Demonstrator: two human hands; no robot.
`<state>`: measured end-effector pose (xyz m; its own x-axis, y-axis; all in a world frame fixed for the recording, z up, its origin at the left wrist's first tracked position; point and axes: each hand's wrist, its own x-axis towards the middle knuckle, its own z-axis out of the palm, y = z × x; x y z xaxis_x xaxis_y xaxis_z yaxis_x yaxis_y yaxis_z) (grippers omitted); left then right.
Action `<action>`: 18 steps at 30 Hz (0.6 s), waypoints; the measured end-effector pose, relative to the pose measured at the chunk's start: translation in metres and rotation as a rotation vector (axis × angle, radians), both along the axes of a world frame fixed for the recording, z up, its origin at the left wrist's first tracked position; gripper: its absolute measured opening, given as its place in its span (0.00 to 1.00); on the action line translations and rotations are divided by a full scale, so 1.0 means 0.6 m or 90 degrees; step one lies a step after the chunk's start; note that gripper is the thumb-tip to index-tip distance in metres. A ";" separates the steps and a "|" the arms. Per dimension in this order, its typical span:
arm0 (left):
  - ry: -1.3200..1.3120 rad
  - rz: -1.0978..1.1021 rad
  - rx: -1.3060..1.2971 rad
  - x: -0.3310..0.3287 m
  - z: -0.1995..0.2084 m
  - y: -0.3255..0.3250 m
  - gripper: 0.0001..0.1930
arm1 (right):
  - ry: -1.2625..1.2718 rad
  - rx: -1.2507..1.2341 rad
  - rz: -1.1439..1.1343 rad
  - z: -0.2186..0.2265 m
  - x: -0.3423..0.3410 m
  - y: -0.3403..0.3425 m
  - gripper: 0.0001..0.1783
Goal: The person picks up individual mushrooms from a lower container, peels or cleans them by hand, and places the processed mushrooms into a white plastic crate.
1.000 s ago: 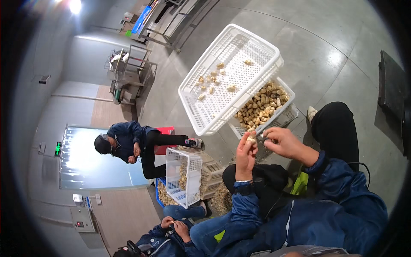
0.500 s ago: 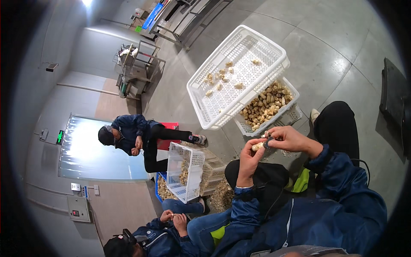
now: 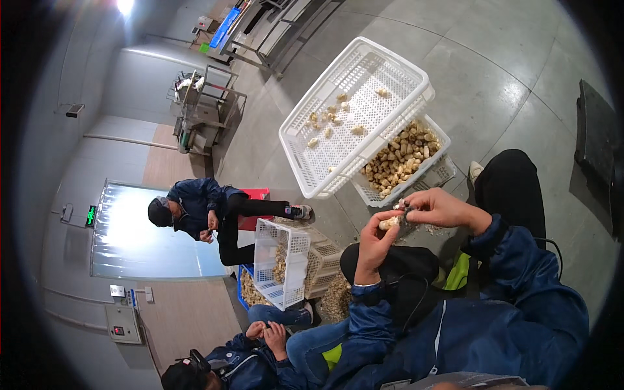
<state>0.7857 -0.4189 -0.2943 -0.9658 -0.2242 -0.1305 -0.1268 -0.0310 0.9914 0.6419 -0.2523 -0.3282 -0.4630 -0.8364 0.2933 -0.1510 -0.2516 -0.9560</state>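
My left hand pinches a short, stubby, pale cream piece, its kind unclear, perhaps a mushroom or root. Close against it, my right hand grips a small dark object, too small to make out. The two hands almost meet, above my knees. Just beyond them, a lower white crate is filled with tan-brown stubby pieces. Across its top rests a tilted white perforated basket, with several paler pieces scattered over its bottom.
Left of me sit two co-workers around stacked white baskets, a blue crate and a heap of shavings. A dark flat-topped object stands at the right. Metal tables are at the back.
My hands stay at about the same place, with the right fingers shifted slightly around the dark object. The view has tilted a little. The nearer co-worker's hands have moved slightly.
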 end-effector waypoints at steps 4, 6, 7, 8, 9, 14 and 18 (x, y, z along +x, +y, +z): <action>-0.004 0.009 0.039 0.012 -0.018 -0.011 0.14 | -0.123 0.097 0.004 0.016 0.007 0.003 0.14; 0.031 0.031 0.115 0.017 -0.032 -0.011 0.14 | -0.146 0.087 0.016 0.019 0.004 0.004 0.13; 0.049 0.041 0.154 0.016 -0.036 -0.009 0.14 | -0.075 0.028 -0.010 0.009 0.007 0.000 0.13; 0.044 0.045 0.140 0.013 -0.040 -0.006 0.14 | -0.004 -0.031 -0.036 0.004 0.011 0.000 0.12; 0.039 0.053 0.124 0.010 -0.040 -0.002 0.14 | 0.032 0.024 -0.045 0.021 0.017 0.005 0.12; 0.063 0.097 0.260 0.015 -0.043 0.006 0.14 | -0.142 0.073 0.006 0.024 0.010 0.003 0.12; 0.058 0.122 0.210 0.006 -0.049 0.015 0.13 | -0.046 0.057 -0.030 0.014 0.017 0.004 0.13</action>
<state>0.7893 -0.4100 -0.3239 -0.9212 -0.3629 -0.1406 0.0012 -0.3639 0.9314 0.6521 -0.2498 -0.3197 -0.5191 -0.8350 0.1825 -0.0906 -0.1586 -0.9832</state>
